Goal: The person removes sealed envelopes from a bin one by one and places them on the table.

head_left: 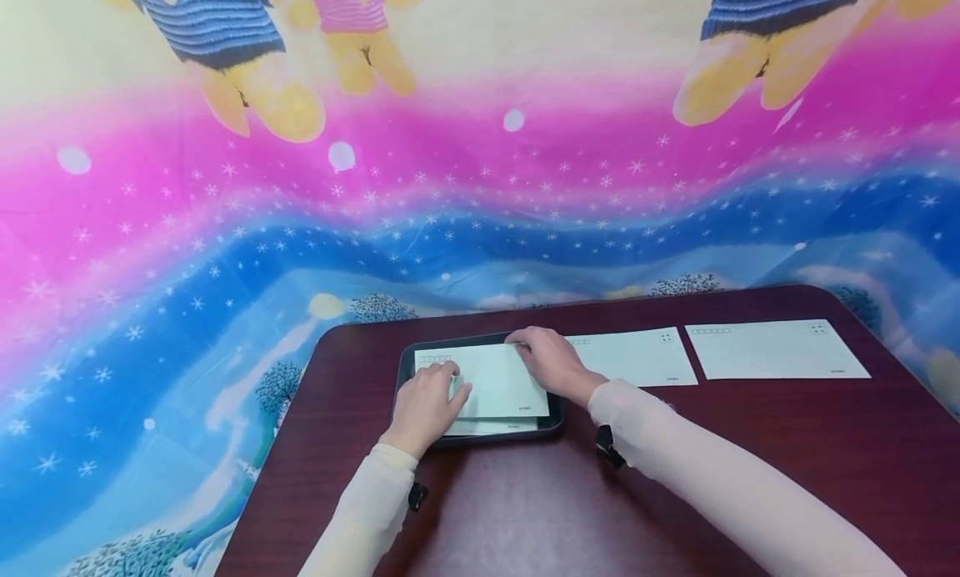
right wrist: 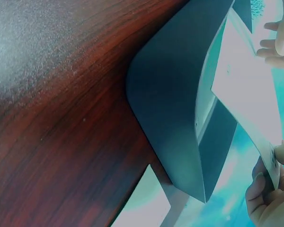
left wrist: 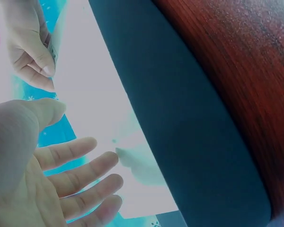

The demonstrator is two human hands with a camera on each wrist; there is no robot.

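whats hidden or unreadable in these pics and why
Head view: print on the top envelope, too small to read.
Head view: most of the lower envelope, covered by the top envelope.
Head view: left end of the middle envelope, behind the right hand.
Right wrist view: most of the left hand, cut off by the right edge.

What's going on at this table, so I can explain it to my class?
A person is handling an envelope over a tray. The right hand pinches it by its far right corner; the left hand is open at its left side, though whether it touches is unclear. Another envelope lies beneath, in the tray. Two more envelopes lie in a row on the table, right of the tray.
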